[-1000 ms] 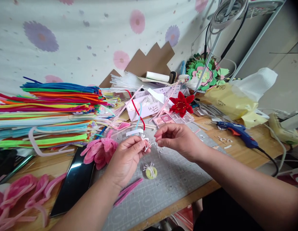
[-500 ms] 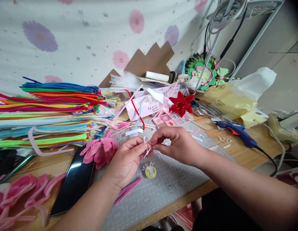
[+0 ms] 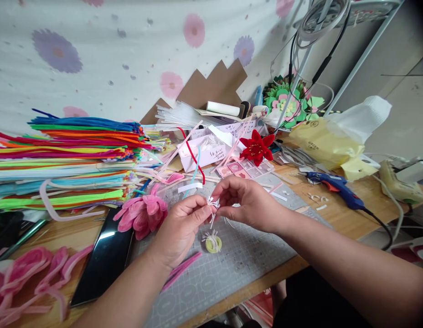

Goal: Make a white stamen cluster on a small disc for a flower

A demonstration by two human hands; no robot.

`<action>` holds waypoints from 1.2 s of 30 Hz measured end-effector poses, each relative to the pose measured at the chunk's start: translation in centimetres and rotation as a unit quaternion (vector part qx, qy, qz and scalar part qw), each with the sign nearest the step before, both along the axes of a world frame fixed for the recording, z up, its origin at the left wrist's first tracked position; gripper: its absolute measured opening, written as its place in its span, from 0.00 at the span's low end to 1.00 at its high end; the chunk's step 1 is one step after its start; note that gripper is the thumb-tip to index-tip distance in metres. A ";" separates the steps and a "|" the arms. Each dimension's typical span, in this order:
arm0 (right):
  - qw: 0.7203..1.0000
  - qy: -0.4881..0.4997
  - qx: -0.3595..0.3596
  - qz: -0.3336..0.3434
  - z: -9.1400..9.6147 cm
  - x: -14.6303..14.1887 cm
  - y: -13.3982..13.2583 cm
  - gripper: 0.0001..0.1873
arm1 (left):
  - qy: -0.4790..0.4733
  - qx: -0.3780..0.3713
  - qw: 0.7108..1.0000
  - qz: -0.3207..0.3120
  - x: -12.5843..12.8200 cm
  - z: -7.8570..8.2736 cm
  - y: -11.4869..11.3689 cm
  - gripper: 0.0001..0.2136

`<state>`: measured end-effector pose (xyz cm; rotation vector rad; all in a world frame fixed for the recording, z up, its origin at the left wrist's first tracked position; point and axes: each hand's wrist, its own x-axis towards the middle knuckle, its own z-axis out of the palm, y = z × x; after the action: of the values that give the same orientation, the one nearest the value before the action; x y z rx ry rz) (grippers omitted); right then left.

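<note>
Over the grey cutting mat (image 3: 211, 287), my left hand (image 3: 179, 228) pinches a small bunch of white flower stamens (image 3: 212, 205) between thumb and fingers. Its thin stems fan out above and below the grip. My right hand (image 3: 247, 202) meets the bunch from the other side, its curled fingers and thumb closed at the stamens' edge; its fingertips are partly hidden. Just below both hands, a small round yellow-green dish (image 3: 213, 246) holds more white stamens. A pink fuzzy flower (image 3: 143, 212) lies left of my left hand, and pink fuzzy stems (image 3: 180, 272) rest on the mat.
Bundles of coloured pipe cleaners (image 3: 68, 159) are stacked at the left, near a dark phone-like slab (image 3: 102, 259). Looped pink strips (image 3: 30, 278) lie in front. A red flower (image 3: 257, 147) sits behind my hands; a blue glue gun (image 3: 334, 184) lies right, its cord trailing.
The white stamens between my fingers have turned and now spread into a fuller tuft. My right fingers have shifted slightly around them; my left hand stays nearly in place.
</note>
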<state>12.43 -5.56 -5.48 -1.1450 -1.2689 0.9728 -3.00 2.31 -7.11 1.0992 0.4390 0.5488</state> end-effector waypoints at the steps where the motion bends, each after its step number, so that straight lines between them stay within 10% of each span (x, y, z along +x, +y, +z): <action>1: 1.000 0.007 0.005 0.000 0.0 0.0 0.0 0.13 | -0.003 -0.005 1.000 0.002 0.0 0.0 0.0 0.05; 16: 0.995 -0.093 0.028 0.037 1.2 0.7 -0.7 0.11 | 0.080 0.036 0.993 0.073 0.2 -0.1 0.3 0.05; 36: 0.944 -0.311 0.081 -0.073 1.0 -0.1 -0.5 0.09 | 0.123 0.082 0.989 -0.029 -0.2 0.1 0.2 0.06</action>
<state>12.28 -6.09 -4.49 -1.4497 -1.6931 0.3870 -3.21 2.46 -7.06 1.3401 0.5816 0.4037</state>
